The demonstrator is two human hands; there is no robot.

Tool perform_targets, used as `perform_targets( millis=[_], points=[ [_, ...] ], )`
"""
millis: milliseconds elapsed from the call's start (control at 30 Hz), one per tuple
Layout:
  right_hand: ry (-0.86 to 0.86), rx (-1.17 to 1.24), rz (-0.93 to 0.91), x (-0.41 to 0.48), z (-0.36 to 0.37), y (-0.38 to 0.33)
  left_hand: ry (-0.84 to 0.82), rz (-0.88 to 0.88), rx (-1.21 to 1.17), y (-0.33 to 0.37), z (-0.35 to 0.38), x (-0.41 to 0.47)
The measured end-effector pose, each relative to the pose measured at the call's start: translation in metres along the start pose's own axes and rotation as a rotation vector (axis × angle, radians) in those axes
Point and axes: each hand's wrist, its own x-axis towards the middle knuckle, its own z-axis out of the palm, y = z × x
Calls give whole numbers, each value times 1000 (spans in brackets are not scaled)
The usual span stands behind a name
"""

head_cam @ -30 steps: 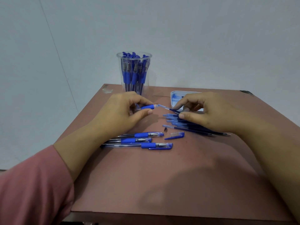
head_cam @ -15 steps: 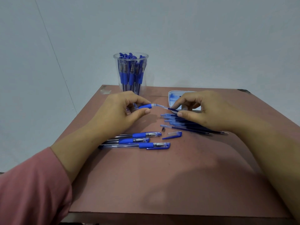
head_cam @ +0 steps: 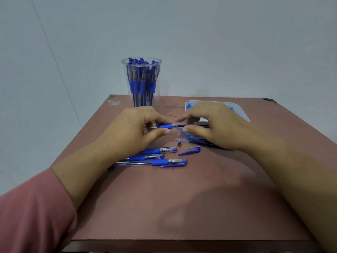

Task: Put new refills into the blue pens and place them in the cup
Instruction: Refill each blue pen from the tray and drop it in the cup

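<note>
Nothing to read here: no word, brand, number or sign is legible on anything in view. Any print on the clear-barrelled blue pens [head_cam: 138,163] lying loose, or on the clear plastic cup [head_cam: 159,73], is too small to make out.

place: plain indoor room | cues: bare grey wall [head_cam: 218,42], small brown table [head_cam: 182,207]
</note>
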Motion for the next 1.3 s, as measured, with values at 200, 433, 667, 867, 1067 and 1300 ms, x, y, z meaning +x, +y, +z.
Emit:
perform_targets(
  millis=[200, 433, 667, 867, 1067, 1300],
  points=[
    [19, 38, 98, -7, -12, 6, 19, -16, 13, 0, -1, 0],
    [-11, 118, 40, -4, -3, -7, 29, -6, 2, 1, -2, -1],
    [1, 95, 131, -5, -7, -1, 44, -17, -16, 0, -2, -1],
    [-8, 173, 104, -1, 5, -3, 37, -51, -16, -2, -3, -1],
    [-181, 18, 109, -1, 3, 2, 39, -74, 30, -6, -7, 0],
    [-254, -51, 71, 8, 14, -6, 32, -79, 22, -6, -6, 0]
  ],
)
